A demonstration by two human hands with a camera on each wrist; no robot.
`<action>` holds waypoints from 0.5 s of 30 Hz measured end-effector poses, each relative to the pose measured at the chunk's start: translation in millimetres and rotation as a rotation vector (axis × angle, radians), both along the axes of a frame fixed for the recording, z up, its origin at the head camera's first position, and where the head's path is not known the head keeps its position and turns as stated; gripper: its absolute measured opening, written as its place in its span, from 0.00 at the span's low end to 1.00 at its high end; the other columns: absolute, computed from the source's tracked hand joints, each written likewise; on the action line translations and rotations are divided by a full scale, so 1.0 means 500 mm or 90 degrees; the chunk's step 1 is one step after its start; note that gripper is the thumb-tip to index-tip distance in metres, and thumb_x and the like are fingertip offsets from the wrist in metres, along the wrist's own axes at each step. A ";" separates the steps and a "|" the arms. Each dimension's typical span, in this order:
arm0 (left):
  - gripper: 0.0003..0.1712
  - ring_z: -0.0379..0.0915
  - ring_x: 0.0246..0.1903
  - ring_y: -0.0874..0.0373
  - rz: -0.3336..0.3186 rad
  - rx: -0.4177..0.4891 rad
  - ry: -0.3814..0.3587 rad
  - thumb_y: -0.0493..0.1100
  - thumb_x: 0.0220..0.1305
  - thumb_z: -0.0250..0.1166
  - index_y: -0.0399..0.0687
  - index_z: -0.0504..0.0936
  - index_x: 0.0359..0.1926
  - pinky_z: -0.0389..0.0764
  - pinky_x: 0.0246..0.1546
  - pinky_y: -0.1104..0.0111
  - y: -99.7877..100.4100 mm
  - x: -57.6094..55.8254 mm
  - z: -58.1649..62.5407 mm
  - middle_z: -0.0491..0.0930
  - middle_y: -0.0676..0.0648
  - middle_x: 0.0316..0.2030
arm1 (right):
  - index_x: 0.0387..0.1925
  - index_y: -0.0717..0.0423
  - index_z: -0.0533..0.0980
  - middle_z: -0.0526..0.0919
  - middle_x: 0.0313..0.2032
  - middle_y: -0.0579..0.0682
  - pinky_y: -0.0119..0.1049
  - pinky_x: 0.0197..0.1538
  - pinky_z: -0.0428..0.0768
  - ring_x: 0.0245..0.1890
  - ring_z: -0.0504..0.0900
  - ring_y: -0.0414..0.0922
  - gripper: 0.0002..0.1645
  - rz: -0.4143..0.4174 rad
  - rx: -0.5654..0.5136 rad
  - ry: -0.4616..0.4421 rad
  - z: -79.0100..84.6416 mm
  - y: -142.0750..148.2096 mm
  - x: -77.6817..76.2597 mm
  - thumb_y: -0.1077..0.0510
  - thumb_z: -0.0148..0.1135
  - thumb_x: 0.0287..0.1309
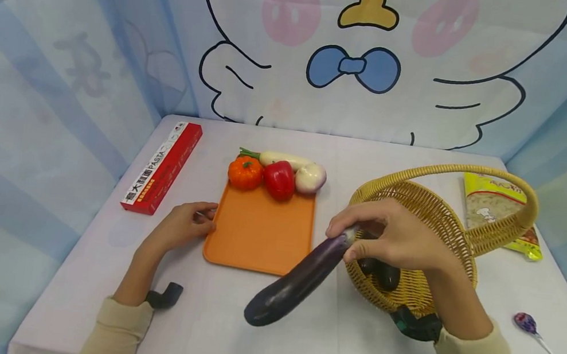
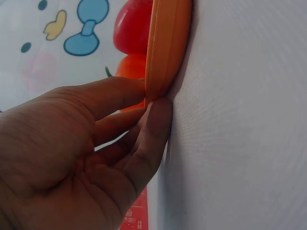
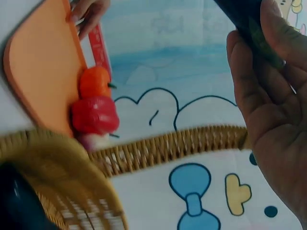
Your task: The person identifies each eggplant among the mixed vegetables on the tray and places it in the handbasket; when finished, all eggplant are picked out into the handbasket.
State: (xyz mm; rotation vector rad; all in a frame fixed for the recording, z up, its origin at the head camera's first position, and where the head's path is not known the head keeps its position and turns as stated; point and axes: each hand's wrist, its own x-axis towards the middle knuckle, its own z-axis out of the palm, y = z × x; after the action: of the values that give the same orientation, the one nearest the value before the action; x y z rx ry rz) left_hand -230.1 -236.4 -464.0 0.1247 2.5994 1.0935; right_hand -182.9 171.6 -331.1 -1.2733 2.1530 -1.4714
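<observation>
In the head view my right hand (image 1: 396, 235) grips a long dark purple eggplant (image 1: 298, 285) by its stem end, thumb and fingers round it. The eggplant slants down to the left, its fat end in front of an orange tray (image 1: 262, 235). At the tray's left edge is my left hand (image 1: 185, 227); the left wrist view shows its fingertips pinching the rim. Along the tray's far side lie an orange pumpkin (image 1: 245, 173), a red bell pepper (image 1: 279, 180), a white-and-purple turnip (image 1: 310, 178) and a white radish (image 1: 285, 160).
Under my right forearm stands a wicker basket (image 1: 468, 260) with a tall handle, holding dark vegetables (image 1: 387, 276). A yellow food bag (image 1: 498, 205) lies behind it, a lollipop (image 1: 526, 322) at the right. A red pasta box (image 1: 165, 167) lies at the left. Curtains surround the table.
</observation>
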 end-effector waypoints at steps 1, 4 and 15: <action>0.33 0.78 0.45 0.51 0.003 0.000 0.001 0.46 0.63 0.68 0.45 0.72 0.68 0.81 0.47 0.61 0.000 0.000 0.000 0.80 0.43 0.49 | 0.44 0.51 0.84 0.85 0.44 0.49 0.43 0.43 0.84 0.41 0.81 0.50 0.22 0.010 0.005 -0.007 0.003 0.009 -0.004 0.71 0.75 0.47; 0.32 0.78 0.45 0.51 0.001 0.005 0.003 0.46 0.64 0.68 0.44 0.73 0.67 0.81 0.47 0.60 0.000 0.000 -0.001 0.80 0.43 0.49 | 0.44 0.52 0.83 0.85 0.44 0.50 0.44 0.45 0.83 0.42 0.80 0.50 0.21 0.039 0.025 -0.019 0.008 0.038 -0.017 0.71 0.74 0.48; 0.32 0.78 0.44 0.51 -0.003 0.010 -0.001 0.46 0.64 0.68 0.45 0.73 0.67 0.82 0.46 0.62 -0.004 -0.002 -0.004 0.80 0.44 0.48 | 0.46 0.52 0.82 0.82 0.47 0.51 0.41 0.44 0.81 0.45 0.78 0.49 0.19 0.046 0.125 -0.039 0.024 0.141 -0.059 0.69 0.71 0.52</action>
State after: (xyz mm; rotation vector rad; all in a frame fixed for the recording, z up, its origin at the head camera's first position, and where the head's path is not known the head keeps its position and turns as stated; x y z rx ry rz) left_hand -230.9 -238.2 -466.0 0.1332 2.5883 1.1132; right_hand -212.4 241.9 -319.3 -1.2084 2.1277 -1.2207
